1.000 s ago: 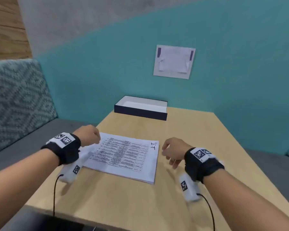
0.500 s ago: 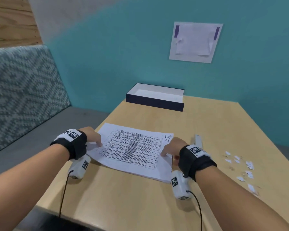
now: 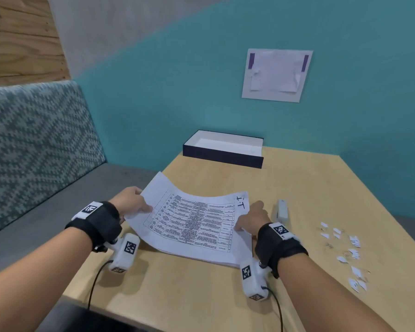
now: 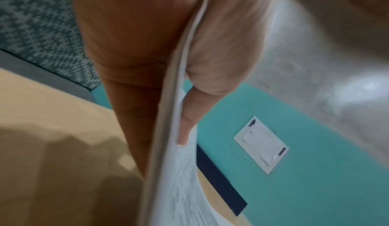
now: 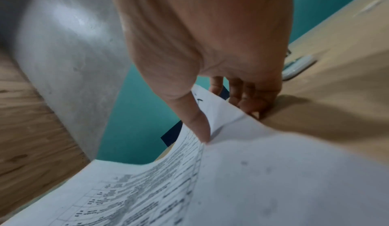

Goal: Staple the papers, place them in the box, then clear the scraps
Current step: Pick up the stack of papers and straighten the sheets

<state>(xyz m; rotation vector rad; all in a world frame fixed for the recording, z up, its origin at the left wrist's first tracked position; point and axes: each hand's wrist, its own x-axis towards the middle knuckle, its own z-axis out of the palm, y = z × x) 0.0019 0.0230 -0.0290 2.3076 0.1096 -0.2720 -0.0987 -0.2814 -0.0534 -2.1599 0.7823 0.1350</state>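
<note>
A stack of printed white papers [image 3: 192, 224] lies mid-table, its left side bowed upward. My left hand [image 3: 132, 202] pinches the left edge, thumb on top and fingers beneath; the left wrist view shows the stack's edge [image 4: 168, 129] between them. My right hand [image 3: 249, 219] holds the right edge, thumb on the sheet [image 5: 202, 129], fingers curled under it at the table. A white stapler [image 3: 282, 210] lies just right of the papers. Several white paper scraps [image 3: 345, 250] are scattered at the right. The open dark-blue box [image 3: 223, 155] stands at the table's far edge.
The wooden table [image 3: 201, 291] ends near me at the front and drops to a grey bench with a patterned cushion [image 3: 34, 144] on the left. A teal wall with a taped sheet [image 3: 277, 75] rises right behind the box.
Both hands went from hovering beside the papers to gripping their left and right edges. The left side of the stack has lifted off the table. My view has shifted right, showing stapler and scraps.
</note>
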